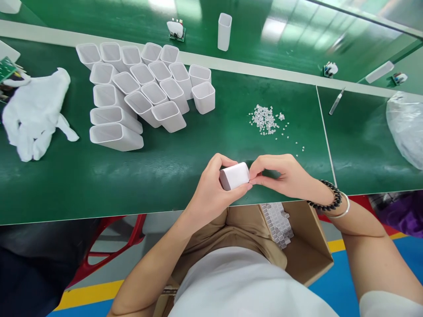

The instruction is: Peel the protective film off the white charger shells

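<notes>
My left hand (211, 187) is wrapped round a white plastic casing (235, 176), held tilted above the front of the green table. One open end of the casing faces left. At its right end my right hand (280, 176) has thumb and forefinger pinched together, touching the edge; whatever sits between those fingertips is too small to make out. Beyond the right hand lies a loose pile of tiny clear pieces (263, 119), with a few scattered toward me. Several more white casings (170, 116) stand grouped at the back left, open ends up.
A white glove (36, 110) lies at far left. Tweezers (337, 102) and a clear plastic bag (405, 127) are on the right. On the back ledge stand a single casing (224, 33) and a small circuit board (176, 31). A cardboard box (309, 246) with clear parts sits below.
</notes>
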A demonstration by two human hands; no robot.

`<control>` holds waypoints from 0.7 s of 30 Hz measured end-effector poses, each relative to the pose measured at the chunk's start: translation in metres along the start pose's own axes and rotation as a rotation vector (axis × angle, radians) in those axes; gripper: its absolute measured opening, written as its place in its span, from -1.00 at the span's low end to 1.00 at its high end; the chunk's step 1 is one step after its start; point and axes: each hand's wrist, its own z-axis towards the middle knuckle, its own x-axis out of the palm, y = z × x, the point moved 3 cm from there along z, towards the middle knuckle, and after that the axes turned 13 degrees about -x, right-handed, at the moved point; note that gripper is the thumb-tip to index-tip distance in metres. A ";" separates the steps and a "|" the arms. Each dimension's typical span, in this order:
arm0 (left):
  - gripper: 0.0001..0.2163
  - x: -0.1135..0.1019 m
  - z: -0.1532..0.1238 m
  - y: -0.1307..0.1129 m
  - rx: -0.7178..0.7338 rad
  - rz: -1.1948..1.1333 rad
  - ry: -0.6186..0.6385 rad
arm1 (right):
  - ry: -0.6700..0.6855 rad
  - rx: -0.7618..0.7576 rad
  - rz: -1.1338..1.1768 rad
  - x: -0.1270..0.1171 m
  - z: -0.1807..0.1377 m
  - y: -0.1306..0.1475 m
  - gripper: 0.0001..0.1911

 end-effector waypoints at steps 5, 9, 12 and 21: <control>-0.61 0.000 0.000 0.002 -0.013 0.035 -0.007 | 0.037 0.070 0.016 -0.002 0.005 0.000 -0.92; -0.64 -0.001 0.002 0.001 -0.012 0.067 -0.009 | 0.034 0.092 0.023 0.001 0.005 -0.002 -0.93; -0.64 -0.002 0.004 -0.001 -0.036 0.067 -0.002 | 0.020 0.075 0.028 0.003 0.004 -0.006 -0.93; -0.66 -0.005 -0.013 -0.013 0.186 0.023 0.062 | 0.070 -0.004 -0.049 0.001 -0.001 0.012 -0.80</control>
